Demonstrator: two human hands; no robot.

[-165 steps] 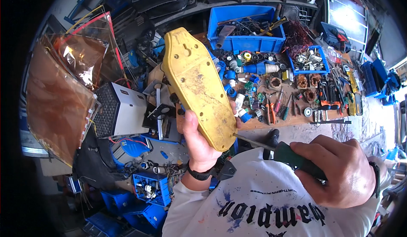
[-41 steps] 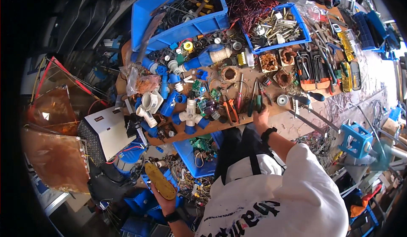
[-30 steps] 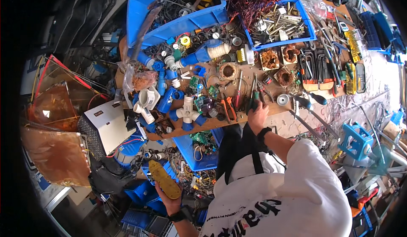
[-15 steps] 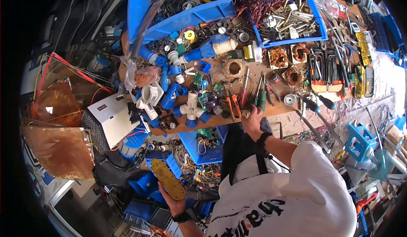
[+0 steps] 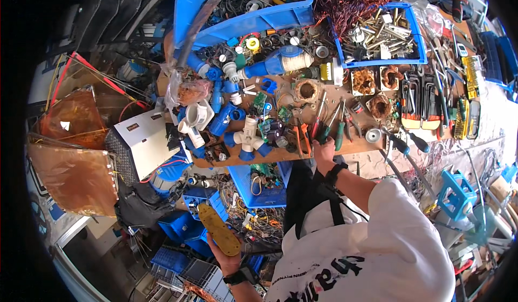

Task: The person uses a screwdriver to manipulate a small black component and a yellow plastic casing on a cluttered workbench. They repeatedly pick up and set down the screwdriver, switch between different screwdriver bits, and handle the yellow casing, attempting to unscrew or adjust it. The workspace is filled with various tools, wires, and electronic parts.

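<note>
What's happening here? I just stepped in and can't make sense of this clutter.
A person in a white printed shirt stands at a crowded wooden workbench. The left hand holds a flat yellow plastic casing down low, over blue bins of wires. The right hand rests at the bench's front edge, at a row of green-handled screwdrivers and orange-handled pliers. Blue and white pipe fittings lie nearby.

The right hand [image 5: 324,150] sits at the bench edge [image 5: 280,155], and past its fingers the top is packed tight: screwdrivers [image 5: 330,126] right in front, blue pipe fittings [image 5: 243,134] to one side, pliers [image 5: 418,99] to the other. The only open way is back toward the person's body. The left hand [image 5: 229,259] holds a yellow casing [image 5: 218,229] down low, with blue crates [image 5: 183,229] and tangled wires [image 5: 253,221] crowding close around it.
</note>
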